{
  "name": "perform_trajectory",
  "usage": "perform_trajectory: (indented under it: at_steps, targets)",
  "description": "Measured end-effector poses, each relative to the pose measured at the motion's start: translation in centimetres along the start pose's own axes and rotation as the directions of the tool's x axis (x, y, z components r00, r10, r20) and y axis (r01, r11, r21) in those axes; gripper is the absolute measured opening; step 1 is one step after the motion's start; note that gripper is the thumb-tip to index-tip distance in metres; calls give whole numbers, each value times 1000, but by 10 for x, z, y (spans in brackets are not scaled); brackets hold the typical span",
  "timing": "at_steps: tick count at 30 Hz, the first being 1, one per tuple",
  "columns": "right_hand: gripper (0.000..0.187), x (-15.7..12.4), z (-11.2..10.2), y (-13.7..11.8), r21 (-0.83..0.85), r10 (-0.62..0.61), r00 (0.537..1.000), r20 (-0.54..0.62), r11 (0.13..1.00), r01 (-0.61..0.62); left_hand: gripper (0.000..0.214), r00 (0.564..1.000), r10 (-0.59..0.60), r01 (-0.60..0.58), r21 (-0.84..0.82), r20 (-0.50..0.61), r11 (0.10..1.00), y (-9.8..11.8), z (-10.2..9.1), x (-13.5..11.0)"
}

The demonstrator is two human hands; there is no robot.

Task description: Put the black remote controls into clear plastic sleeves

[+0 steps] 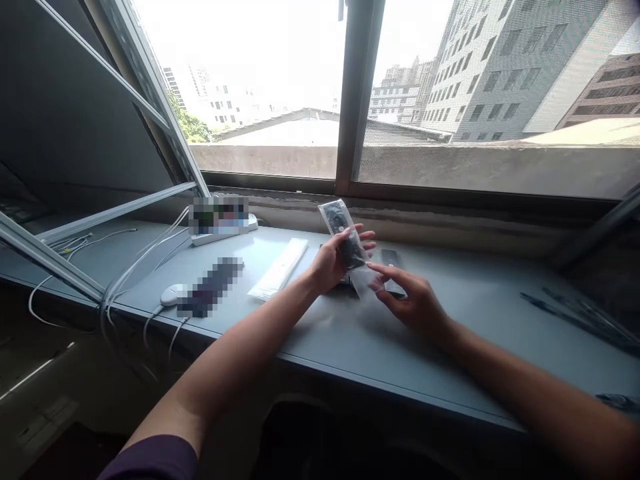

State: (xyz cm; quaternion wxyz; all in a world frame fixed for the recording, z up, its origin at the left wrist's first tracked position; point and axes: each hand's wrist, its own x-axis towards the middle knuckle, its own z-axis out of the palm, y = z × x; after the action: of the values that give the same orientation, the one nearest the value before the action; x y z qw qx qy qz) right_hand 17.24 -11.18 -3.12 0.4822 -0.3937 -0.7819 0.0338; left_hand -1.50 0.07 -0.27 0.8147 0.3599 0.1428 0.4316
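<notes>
My left hand (337, 257) is closed around a black remote control (349, 243) inside a clear plastic bag (327, 212), tilted above the table. The thumb lies across the front, while the other fingertips show past its right edge. At the lower end of the bag, my right hand (413, 297) pinches the loose plastic between thumb and fingers, its index finger extended near the remote's end. Behind my right hand lies another dark remote-like item (391, 259), partly covered. A further dark object (345, 285) sits below my left hand, mostly hidden.
Left of my hands lies a stack of clear plastic bags (280, 270). Further left are a blurred-out phone-like item (213, 287), a white round charger (173, 295), a power strip (225, 230) and white cables (117, 273). Dark cables (575, 317) lie right. A metal frame (165, 133) stands left.
</notes>
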Motion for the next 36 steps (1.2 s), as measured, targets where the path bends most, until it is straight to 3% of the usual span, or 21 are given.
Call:
perform_trajectory:
  at_steps: [3, 6, 10, 14, 16, 18, 22, 24, 26, 28, 30, 33, 36]
  targets:
    - [48, -1, -5, 3, 79, 59, 998, 7, 995, -60, 38, 992, 55, -69, -129, -111, 989, 10, -1, 2]
    - [53, -1, -9, 8, 326, 162, 985, 51, 930, -170, 40, 988, 53, -84, -215, -146, 973, 16, -4, 2]
    - [63, 2, -5, 11, 628, 368, 915, 165, 676, -385, 43, 1000, 18, -18, -128, 0, 992, 11, -2, -1]
    - [68, 5, 1, 6, 678, 479, 805, 350, 463, -570, 48, 968, -106, 92, 72, 226, 993, -5, 4, -7]
    - [60, 6, 1, 3, 606, 457, 775, 437, 487, -629, 50, 935, -182, 136, 165, 305, 977, -11, 6, -9]
    - [51, 7, -2, 1, 494, 407, 750, 521, 573, -654, 51, 910, -226, 153, 223, 348, 963, -14, 6, -10]
    - [46, 6, -2, -2, 442, 361, 747, 558, 632, -636, 51, 899, -245, 163, 241, 363, 957, -14, 3, -9]
    - [44, 3, 1, -2, 466, 344, 772, 534, 643, -608, 52, 909, -231, 158, 226, 346, 961, -12, 1, -8]
    - [41, 1, 3, -1, 456, 304, 825, 477, 717, -528, 55, 917, -235, 169, 219, 322, 961, -9, -1, -7]
    - [38, -1, 4, 2, 371, 210, 899, 384, 856, -359, 59, 912, -263, 197, 224, 316, 954, -6, -1, -8]
    - [31, -2, 2, 6, 205, 46, 962, 270, 973, -104, 60, 891, -296, 222, 239, 345, 945, -4, 1, -10]
    - [21, -3, -1, 13, -66, -186, 966, 178, 977, 201, 60, 832, -381, 266, 313, 402, 912, -4, 3, -13]
    - [18, -4, -5, 18, -186, -279, 945, 171, 933, 309, 65, 763, -493, 328, 406, 418, 853, -8, 1, -13]
